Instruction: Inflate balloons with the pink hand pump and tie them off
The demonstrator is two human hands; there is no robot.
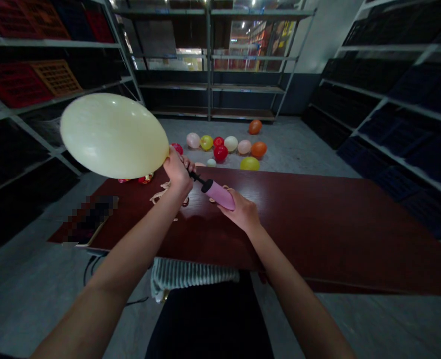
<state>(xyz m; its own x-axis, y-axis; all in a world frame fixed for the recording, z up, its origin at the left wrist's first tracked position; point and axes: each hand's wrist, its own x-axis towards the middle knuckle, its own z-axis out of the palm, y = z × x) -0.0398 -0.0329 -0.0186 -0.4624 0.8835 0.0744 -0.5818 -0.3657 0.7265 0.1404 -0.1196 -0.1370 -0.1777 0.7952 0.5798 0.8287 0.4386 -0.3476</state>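
Observation:
A large pale-yellow balloon (113,135), blown up full, sticks out to the left from my left hand (179,172). The fingers of that hand are closed around the balloon's neck, where it meets the black end of a balloon pump. My right hand (240,212) grips the pink barrel of the balloon pump (220,193). A black rod shows between the barrel and my left hand. The nozzle itself is hidden by my fingers. Beneath my hands, several limp beige balloons (160,197) lie on the dark red table (317,219).
Several blown-up balloons (220,152) lie on the floor beyond the table. At the table's left end is a dark flat object (95,219), partly pixelated. Shelves (242,89) stand behind, with crates (54,77) on the left. A ribbed pale cloth (190,274) lies over my lap.

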